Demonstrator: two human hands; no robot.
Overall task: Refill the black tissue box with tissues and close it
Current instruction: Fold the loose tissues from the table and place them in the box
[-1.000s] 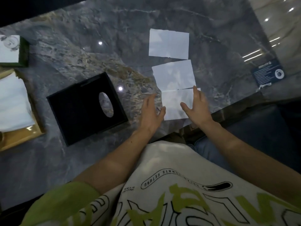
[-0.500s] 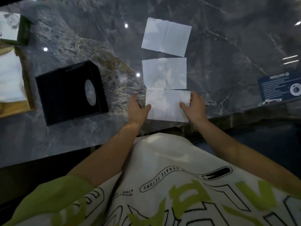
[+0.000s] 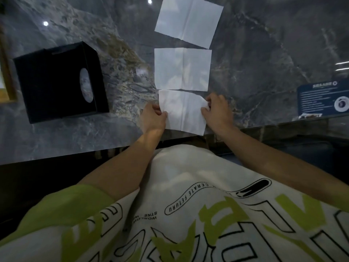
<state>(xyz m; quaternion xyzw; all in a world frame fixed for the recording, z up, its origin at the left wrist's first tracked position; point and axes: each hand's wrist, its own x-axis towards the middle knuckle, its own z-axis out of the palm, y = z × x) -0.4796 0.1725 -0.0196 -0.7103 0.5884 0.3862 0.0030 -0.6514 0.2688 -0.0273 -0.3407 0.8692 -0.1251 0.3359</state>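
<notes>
Both hands, left (image 3: 153, 118) and right (image 3: 217, 110), now pinch the nearest tissue (image 3: 182, 112) by its side edges, grip closed, lifting begun; black tissue box (image 3: 58, 82) lies left of it on the tabletop (image 3: 264, 53)

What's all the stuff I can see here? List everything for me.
tissue box: 1, black, oval hole facing sideways, on the table's left part
tissues: 3, white, flat in a row on the table's middle
table: 1, grey marble
sign card: 1, dark blue, right edge
wooden tray: 1, tan, far left, mostly cut off
shirt: 1, white and green
left hand: pinching nearest tissue's left edge
right hand: pinching its right edge
</notes>
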